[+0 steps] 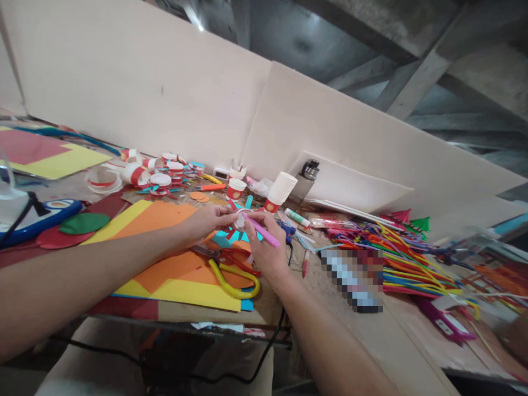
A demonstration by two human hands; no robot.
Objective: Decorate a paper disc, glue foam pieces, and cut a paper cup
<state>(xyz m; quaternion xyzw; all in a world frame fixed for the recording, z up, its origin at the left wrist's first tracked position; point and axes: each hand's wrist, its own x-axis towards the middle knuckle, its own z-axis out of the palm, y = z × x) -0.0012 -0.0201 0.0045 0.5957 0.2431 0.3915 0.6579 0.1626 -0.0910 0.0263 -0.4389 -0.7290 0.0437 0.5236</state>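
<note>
My left hand pinches the edge of a small white paper-cup piece with red and turquoise paper strips sticking out around it. In my right hand is a pink pen, its front end at the cup piece. The fingers partly cover both the piece and the pen's tip. Below the hands, scissors with yellow and red handles lie on orange paper and yellow paper. Turquoise paper shows beneath the cup piece.
Stacked paper cups and a dark bottle stand behind the hands. Several cut cup pieces with strips sit at the back left. Colourful pipe cleaners spread to the right, near a glue stick. A black cable hangs below the table's front edge.
</note>
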